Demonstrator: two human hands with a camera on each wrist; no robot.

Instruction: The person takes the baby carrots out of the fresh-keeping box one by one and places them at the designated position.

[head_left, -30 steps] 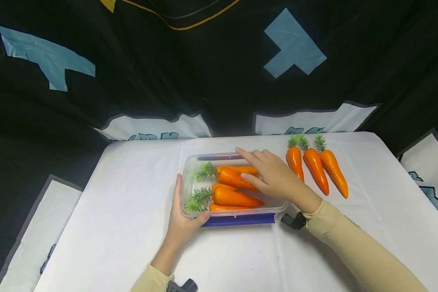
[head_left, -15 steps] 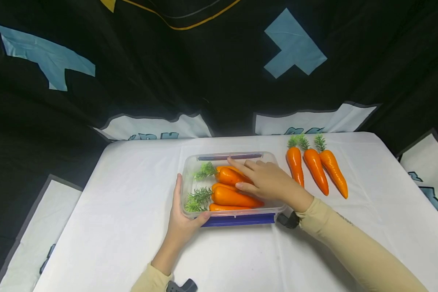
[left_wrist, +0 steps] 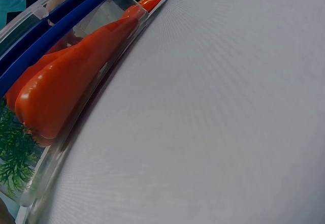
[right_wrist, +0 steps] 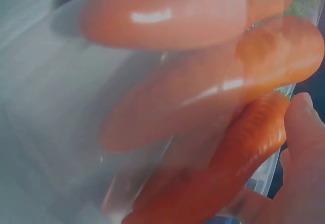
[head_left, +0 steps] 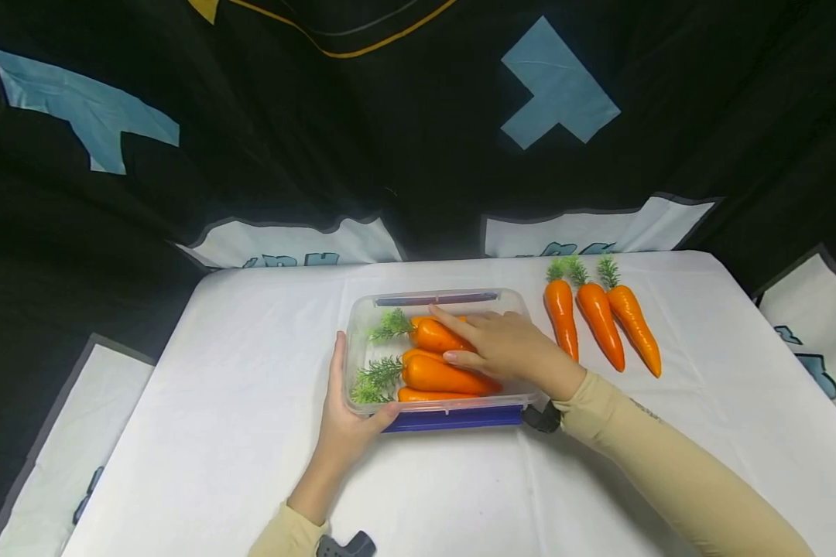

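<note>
A clear plastic food container (head_left: 460, 403) with blue clips holds several orange carrots with green tops. My left hand (head_left: 344, 424) grips its near left corner, thumb on the front rim and fingers along the left side. Inside the container my right hand (head_left: 508, 344) holds the upper carrot (head_left: 435, 336), its thumb on the near side and its index finger stretched across the far side. That carrot's tip is hidden under the palm. Another carrot (head_left: 446, 374) lies just nearer. In the right wrist view, the thumb (right_wrist: 304, 122) is beside a carrot (right_wrist: 254, 137).
Three more carrots, the left one (head_left: 561, 317), the middle one (head_left: 601, 325) and the right one (head_left: 634, 329), lie side by side on the white tablecloth (head_left: 216, 433) to the right. Behind the table hangs a black patterned cloth (head_left: 320, 139).
My right hand has shifted left and slightly down over the upper carrot, uncovering more of the far blue clip. The left hand and the container have stayed in place.
</note>
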